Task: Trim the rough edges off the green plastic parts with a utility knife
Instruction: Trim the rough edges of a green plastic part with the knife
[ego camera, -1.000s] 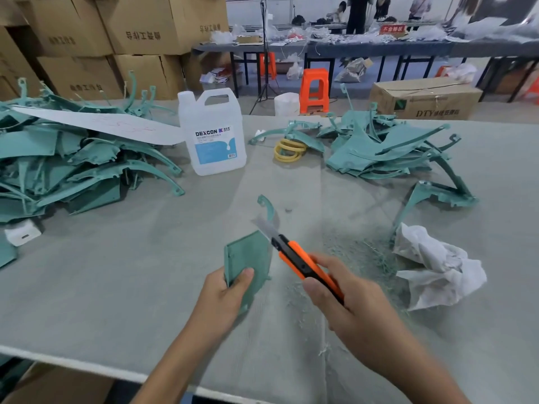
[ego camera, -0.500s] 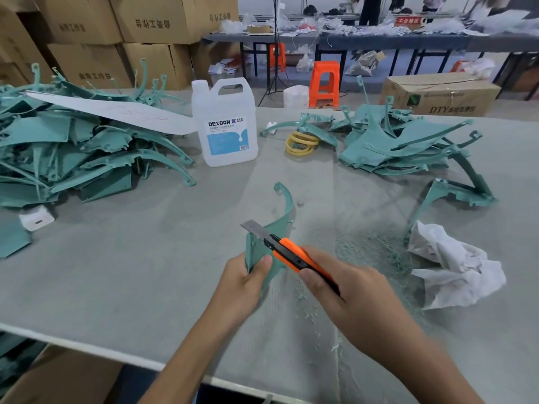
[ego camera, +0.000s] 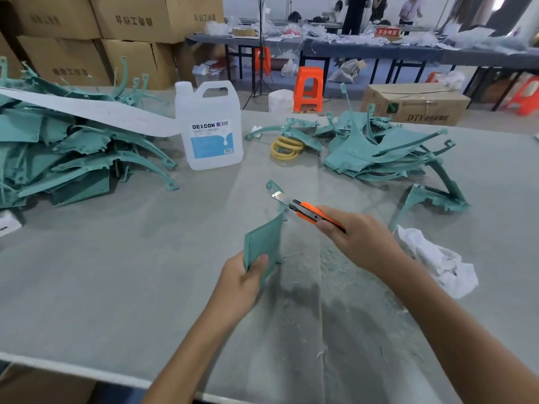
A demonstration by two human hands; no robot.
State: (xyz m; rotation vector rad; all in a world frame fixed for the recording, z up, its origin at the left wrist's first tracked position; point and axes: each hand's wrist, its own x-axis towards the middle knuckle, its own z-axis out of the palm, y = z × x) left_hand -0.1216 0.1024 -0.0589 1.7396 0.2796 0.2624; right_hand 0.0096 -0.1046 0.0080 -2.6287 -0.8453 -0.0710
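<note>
Trimming in progress. Left hand (ego camera: 245, 275) grips the lower corner of a teal-green flat plastic panel with a thin curved arm (ego camera: 264, 240). The panel is held upright just above the grey felt-covered table (ego camera: 116, 272), centre of view. Right hand (ego camera: 358, 237) is wrapped round an orange-and-black snap-blade utility knife (ego camera: 309, 211), blade out. The blade crosses the far end of the arm near its hooked tip. It looks like contact, but I can't confirm.

Pale green shavings (ego camera: 329, 258) lie on the table under the work.

My read: the stroke along the arm edge is nearly run out. The next move calls for clearing the blade off the tip, then turning the part to present an untrimmed edge. Keep the angle shallow and the left thumb out of the blade path.

Versus half a second ago: the blade sat low, close to the left thumb, with the panel almost edge-on. Now the knife is up at the arm's end, well clear of the thumb, and the panel face is turned towards the camera.
</note>
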